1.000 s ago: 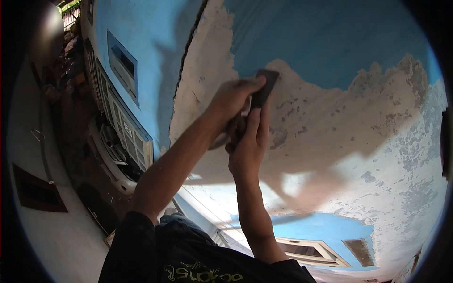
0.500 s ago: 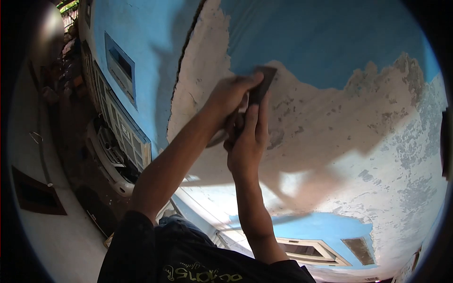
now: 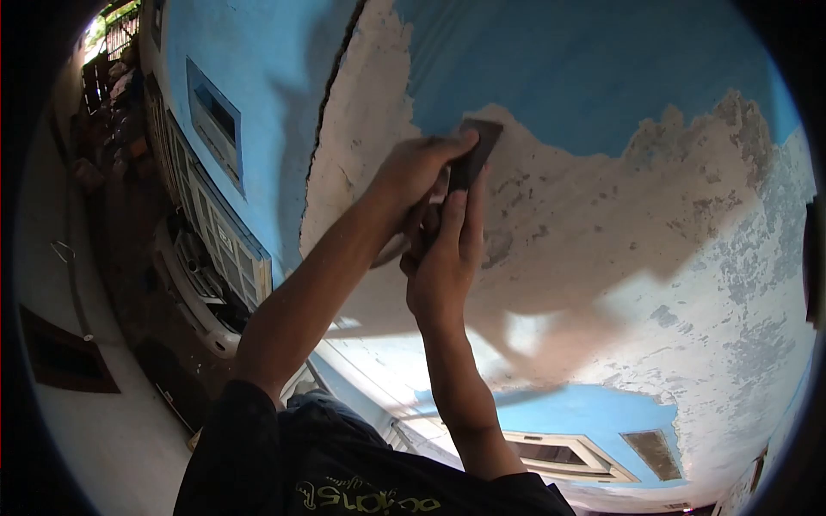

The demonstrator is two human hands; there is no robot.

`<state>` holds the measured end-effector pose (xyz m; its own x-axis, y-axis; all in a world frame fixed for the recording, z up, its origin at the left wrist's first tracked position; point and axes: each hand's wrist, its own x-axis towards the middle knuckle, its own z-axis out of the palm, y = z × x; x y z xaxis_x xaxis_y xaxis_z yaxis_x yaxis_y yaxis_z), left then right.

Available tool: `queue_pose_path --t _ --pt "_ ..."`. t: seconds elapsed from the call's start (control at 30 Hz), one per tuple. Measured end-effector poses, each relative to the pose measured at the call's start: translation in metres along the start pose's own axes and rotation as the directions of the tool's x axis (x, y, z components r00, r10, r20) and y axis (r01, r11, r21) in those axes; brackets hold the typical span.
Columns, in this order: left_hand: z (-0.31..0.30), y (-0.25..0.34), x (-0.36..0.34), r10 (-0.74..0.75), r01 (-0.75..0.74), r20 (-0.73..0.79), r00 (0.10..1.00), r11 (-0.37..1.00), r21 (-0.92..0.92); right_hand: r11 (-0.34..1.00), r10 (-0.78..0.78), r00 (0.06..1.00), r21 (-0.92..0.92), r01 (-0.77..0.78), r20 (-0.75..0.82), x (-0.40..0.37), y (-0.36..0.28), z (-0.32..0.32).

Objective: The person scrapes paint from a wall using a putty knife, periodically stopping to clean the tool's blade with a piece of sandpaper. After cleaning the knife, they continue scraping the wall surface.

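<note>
Block [image 3: 476,155], dark and flat, perhaps a blade, sits slanted above the centre of the frame, before the peeling wall [image 3: 585,232]. Left hand [image 3: 417,172] grips its side, thumb on the face; right hand [image 3: 441,262] closes around the lower end, some fingers curled, others extended. Blue paint [image 3: 568,77] fills the top; a window [image 3: 215,125] shows upper left.

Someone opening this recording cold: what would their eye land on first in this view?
Probably the left hand and right hand, raised together near the middle around a dark flat piece. Behind them spreads a broad pale, patchy area, meeting blue paint above in a ragged edge. A dark jagged line runs down left of the hands.
</note>
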<state>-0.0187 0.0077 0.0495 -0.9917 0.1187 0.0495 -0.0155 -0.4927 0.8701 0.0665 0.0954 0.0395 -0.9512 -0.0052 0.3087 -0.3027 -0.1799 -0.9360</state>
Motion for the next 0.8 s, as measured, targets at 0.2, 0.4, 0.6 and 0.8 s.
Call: queue_pose_path --t 0.2,0.4,0.6,0.8 --pt "0.001 0.002 0.001 0.023 -0.023 0.013 1.000 1.000 0.004 0.994 0.067 0.997 0.089 -0.069 0.033 0.002 -0.008 0.001" --pt "0.007 0.012 -0.005 -0.003 0.005 -0.040 0.999 0.998 0.055 0.995 0.051 0.998 0.089 -0.055 0.043 0.008 -0.012 0.002" --pt "0.009 0.017 -0.004 0.032 -0.028 -0.036 0.999 0.994 0.106 0.998 0.014 0.999 0.054 -0.016 0.037 0.011 -0.012 0.003" --pt "0.002 0.010 -0.017 -0.001 0.008 -0.054 0.999 0.993 0.119 0.996 0.064 0.994 0.057 -0.069 0.090 0.000 -0.007 -0.006"
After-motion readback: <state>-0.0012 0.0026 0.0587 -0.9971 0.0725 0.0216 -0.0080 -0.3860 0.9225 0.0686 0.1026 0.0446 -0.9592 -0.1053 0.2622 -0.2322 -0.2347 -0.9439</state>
